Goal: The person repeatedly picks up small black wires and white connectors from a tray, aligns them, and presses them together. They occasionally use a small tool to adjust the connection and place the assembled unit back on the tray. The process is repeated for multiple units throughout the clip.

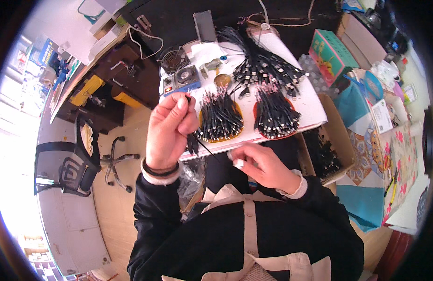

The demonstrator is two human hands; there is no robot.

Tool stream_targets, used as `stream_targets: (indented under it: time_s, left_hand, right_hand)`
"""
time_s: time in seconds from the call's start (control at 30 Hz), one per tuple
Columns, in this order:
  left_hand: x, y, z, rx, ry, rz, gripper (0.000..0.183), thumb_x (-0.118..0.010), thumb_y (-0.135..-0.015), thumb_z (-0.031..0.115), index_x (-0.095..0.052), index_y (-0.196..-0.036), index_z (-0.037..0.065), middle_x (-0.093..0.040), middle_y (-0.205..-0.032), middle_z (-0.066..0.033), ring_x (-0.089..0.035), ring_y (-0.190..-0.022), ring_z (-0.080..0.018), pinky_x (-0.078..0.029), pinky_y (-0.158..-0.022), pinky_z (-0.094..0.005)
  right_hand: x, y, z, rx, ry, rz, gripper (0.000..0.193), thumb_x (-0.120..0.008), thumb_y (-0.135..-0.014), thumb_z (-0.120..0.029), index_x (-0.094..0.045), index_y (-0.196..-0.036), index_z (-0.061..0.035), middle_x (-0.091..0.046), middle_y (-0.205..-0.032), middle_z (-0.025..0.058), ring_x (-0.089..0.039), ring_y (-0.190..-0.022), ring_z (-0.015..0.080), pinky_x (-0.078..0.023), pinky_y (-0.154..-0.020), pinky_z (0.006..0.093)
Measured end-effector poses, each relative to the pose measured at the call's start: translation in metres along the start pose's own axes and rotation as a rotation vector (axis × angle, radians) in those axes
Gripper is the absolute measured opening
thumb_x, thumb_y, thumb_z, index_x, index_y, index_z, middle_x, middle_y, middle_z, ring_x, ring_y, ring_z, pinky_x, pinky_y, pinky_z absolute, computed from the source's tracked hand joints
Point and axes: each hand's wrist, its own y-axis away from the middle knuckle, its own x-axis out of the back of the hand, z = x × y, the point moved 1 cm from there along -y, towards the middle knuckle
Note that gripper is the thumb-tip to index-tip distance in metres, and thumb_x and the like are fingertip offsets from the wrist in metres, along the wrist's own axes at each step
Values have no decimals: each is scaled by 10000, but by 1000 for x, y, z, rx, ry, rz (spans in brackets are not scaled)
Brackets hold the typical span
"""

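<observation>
Raised at the left end of the table, my left hand is closed on a thin black cable. Fine wire ends stick up above its fingertips, and a length of cable trails down toward the table's front edge. My right hand hovers just over that edge, fingers loosely bent, with no held thing visible. Two bundles of short black cables lie ahead, one on a yellow tray and one on a red tray. Beyond them spreads a larger heap of black cables with metal plugs.
A small blue-and-grey device with a fan behind it stands at the table's back left. A round tin sits near the bundles. On the right, a cardboard box holds black cables. An office chair stands left.
</observation>
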Motion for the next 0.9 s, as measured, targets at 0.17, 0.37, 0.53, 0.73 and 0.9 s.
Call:
stream_targets:
  time_s: [0.17, 0.37, 0.53, 0.73, 0.9]
  left_hand:
    - [-64, 26, -36, -77, 169, 63, 107, -542, -973, 96, -592, -1025, 18, -572, -842, -12, -397, -574, -63, -331, -545, -221]
    - [-91, 29, -64, -143, 12, -74, 433, -525, -987, 213, -427, -1347, -7, -492, -1324, -168, -451, -1294, -281, -388, -1070, -446]
    - [-60, 31, -64, -70, -122, 70, 398, -524, -955, 74, -453, -1338, -7, -568, -1236, -126, -550, -1163, -230, -462, -947, -357]
    - [-21, 52, -93, 135, -177, 152, 219, -531, -910, 7, -566, -1125, -5, -600, -969, -56, -535, -828, -125, -425, -732, -252]
    - [-1, 63, -97, 273, -279, 145, 181, -537, -907, 4, -576, -1082, -18, -610, -939, -59, -544, -793, -125, -442, -712, -251]
  right_hand:
    - [-19, 3, -41, 260, 152, 117, 273, -580, -934, -136, -459, -1136, 2, -597, -895, 183, -624, -822, 344, -485, -719, 402]
    - [56, 67, -59, 133, 358, 502, 99, -498, -962, -99, -449, -996, -20, -581, -724, 109, -616, -668, 259, -466, -597, 352]
    - [171, 144, -91, 238, 243, 970, 222, -390, -1043, -228, -496, -1090, -38, -512, -759, -8, -440, -667, 67, -373, -617, 209]
    - [231, 157, 19, -133, 310, 741, 151, -400, -1023, -165, -435, -950, -38, -539, -748, 26, -496, -667, 105, -421, -604, 259]
    - [275, 136, 186, -558, 347, 691, 288, -425, -978, -247, -478, -824, -10, -567, -647, 87, -569, -575, 208, -432, -524, 366]
